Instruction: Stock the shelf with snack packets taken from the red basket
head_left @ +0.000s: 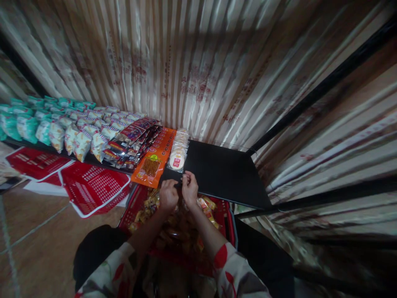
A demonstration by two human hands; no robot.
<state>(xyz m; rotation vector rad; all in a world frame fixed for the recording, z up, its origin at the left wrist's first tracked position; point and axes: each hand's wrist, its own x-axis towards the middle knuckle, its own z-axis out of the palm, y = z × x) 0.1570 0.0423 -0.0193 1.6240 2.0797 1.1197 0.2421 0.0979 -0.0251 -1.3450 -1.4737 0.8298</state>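
Side by side at the front edge of a black shelf [217, 169], both of my hands are closed with the fingertips near each other. My left hand [169, 195] is curled like a fist, and my right hand [190, 188] has its fingers drawn together. Whatever they hold, if anything, is too small and dim to make out. Just beyond them lies a row of overlapping clear packets of round white crackers [177, 159]. Below my wrists is a red basket [230, 225] full of small yellow-wrapped snack packets [145, 213].
Left of the crackers are an orange snack bag [151, 165], dark packets [124, 149], and rows of white [82, 145] and green bags [27, 126]. Another red basket [93, 184] sits on the tiled floor. A pleated curtain [198, 74] hangs behind; black frame bars [310, 99] slant at right.
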